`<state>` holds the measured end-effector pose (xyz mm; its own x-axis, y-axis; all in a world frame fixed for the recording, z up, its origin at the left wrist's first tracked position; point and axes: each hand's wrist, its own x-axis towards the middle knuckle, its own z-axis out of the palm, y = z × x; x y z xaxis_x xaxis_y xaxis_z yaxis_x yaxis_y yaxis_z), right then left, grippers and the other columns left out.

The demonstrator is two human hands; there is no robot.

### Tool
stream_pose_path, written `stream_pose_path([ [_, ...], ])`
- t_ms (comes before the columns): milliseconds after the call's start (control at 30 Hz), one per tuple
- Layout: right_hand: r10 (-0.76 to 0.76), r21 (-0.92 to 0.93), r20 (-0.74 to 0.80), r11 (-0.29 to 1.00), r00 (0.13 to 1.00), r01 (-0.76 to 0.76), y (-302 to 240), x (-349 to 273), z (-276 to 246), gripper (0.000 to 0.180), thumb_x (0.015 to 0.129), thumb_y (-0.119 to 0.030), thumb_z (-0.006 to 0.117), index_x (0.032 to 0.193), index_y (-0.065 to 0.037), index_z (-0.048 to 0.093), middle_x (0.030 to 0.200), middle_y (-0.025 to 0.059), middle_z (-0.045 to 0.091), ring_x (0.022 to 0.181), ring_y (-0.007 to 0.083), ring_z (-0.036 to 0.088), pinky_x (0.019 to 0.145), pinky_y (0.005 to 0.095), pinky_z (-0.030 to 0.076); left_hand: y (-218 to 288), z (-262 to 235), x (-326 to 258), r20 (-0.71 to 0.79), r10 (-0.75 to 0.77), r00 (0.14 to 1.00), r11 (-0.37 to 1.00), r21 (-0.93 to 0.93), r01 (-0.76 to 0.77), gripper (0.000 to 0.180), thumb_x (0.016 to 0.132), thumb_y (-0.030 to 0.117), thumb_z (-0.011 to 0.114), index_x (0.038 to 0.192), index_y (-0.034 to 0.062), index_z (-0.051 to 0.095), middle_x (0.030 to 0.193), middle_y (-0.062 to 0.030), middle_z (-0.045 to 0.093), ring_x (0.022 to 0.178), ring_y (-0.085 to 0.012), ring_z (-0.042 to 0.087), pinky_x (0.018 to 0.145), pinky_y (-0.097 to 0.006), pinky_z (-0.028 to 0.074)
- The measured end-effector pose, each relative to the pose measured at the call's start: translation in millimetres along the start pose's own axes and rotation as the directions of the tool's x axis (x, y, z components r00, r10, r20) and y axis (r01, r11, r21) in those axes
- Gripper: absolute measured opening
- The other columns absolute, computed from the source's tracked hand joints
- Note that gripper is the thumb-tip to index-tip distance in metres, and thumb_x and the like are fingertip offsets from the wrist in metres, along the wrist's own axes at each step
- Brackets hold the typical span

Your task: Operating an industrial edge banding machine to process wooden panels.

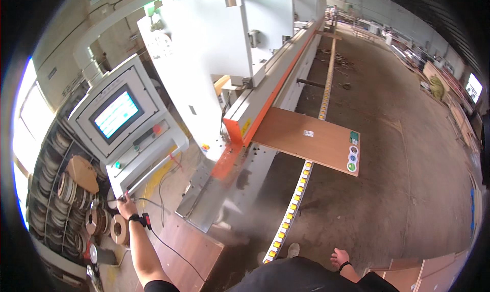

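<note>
My left hand (126, 206) reaches to the lower corner of a grey control panel (115, 157) with a lit screen (117, 113). Its fingers are drawn together at the panel's bottom edge, around something small and dark that I cannot make out. A dark band with a red-and-black device (146, 221) is on that wrist, and a thin cable runs from it. My right hand (339, 258) hangs low at the right, fingers curled, with nothing visible in it. Ahead, a brown board (309, 139) lies flat between the long machine (275, 95) and a roller rail (292, 209).
Racks of rolled edging strip (64, 210) stand at the left. A reddish-brown panel (184, 251) lies beneath my left arm. Stacked boards (426, 274) are at the lower right. Materials line the right wall, and a distant person (334, 14) stands beyond the machine.
</note>
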<state>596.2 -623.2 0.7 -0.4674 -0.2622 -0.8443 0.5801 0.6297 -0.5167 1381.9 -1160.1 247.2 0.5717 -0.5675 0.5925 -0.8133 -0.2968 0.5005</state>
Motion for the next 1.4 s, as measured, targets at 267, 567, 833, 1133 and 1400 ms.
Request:
stream_pose_path([
  [267, -0.021, -0.164, -0.111, 0.987, 0.994, 0.002, 12, -24, 6, 0.038, 0.095, -0.032, 0.061, 0.118, -0.002, 0.064, 0.109, 0.0124, 0.07, 0.087, 0.0252, 0.07, 0.07, 0.0394, 0.056, 12, 38, -65, 0.062, -0.044, 0.997, 0.723, -0.687, 0.074, 0.036, 0.091, 0.026, 0.071, 0.109, -0.0036, 0.061, 0.093, -0.0103, 0.063, 0.077, -0.0246, 0.059, 0.074, -0.037, 0.048],
  [567, -0.052, -0.381, 0.112, 0.92, 0.992, 0.092, -13, -27, 55, 0.032, 0.095, -0.029, 0.067, 0.116, -0.005, 0.064, 0.101, 0.0066, 0.071, 0.083, 0.0175, 0.069, 0.067, 0.0332, 0.054, -9, 37, -257, 0.758, 0.361, 0.543, 0.902, -0.433, 0.004, 0.036, 0.089, 0.024, 0.069, 0.117, 0.0016, 0.066, 0.109, -0.0182, 0.072, 0.093, -0.0271, 0.069, 0.079, -0.041, 0.055],
  [833, -0.073, -0.309, 0.13, 0.945, 0.989, 0.111, 9, -2, 41, 0.032, 0.095, -0.029, 0.068, 0.115, -0.005, 0.065, 0.097, 0.0055, 0.072, 0.078, 0.0165, 0.069, 0.063, 0.0319, 0.054, 68, -4, -307, 0.826, 0.432, 0.363, 0.834, -0.213, -0.509, 0.032, 0.084, 0.038, 0.064, 0.1, 0.01, 0.07, 0.111, -0.0125, 0.065, 0.106, -0.0341, 0.063, 0.087, -0.046, 0.054],
  [1133, -0.034, -0.353, 0.038, 0.934, 0.999, 0.045, 33, -4, 17, 0.029, 0.093, -0.03, 0.069, 0.108, -0.005, 0.069, 0.093, 0.0048, 0.072, 0.076, 0.0151, 0.067, 0.067, 0.0309, 0.054, 119, 5, -292, 0.954, 0.212, 0.212, 0.721, -0.006, -0.693, 0.048, 0.08, 0.049, 0.061, 0.102, 0.0101, 0.077, 0.108, -0.019, 0.073, 0.099, -0.0366, 0.071, 0.086, -0.047, 0.056],
  [1400, -0.029, -0.368, 0.055, 0.929, 0.998, 0.047, 21, -39, 16, 0.031, 0.097, -0.034, 0.064, 0.113, -0.008, 0.067, 0.101, 0.003, 0.071, 0.084, 0.0158, 0.065, 0.072, 0.0332, 0.053, 102, 43, -282, 0.96, 0.248, 0.128, 0.541, -0.027, -0.84, 0.053, 0.082, 0.054, 0.059, 0.104, 0.0088, 0.077, 0.11, -0.0174, 0.073, 0.106, -0.0352, 0.069, 0.089, -0.046, 0.056],
])
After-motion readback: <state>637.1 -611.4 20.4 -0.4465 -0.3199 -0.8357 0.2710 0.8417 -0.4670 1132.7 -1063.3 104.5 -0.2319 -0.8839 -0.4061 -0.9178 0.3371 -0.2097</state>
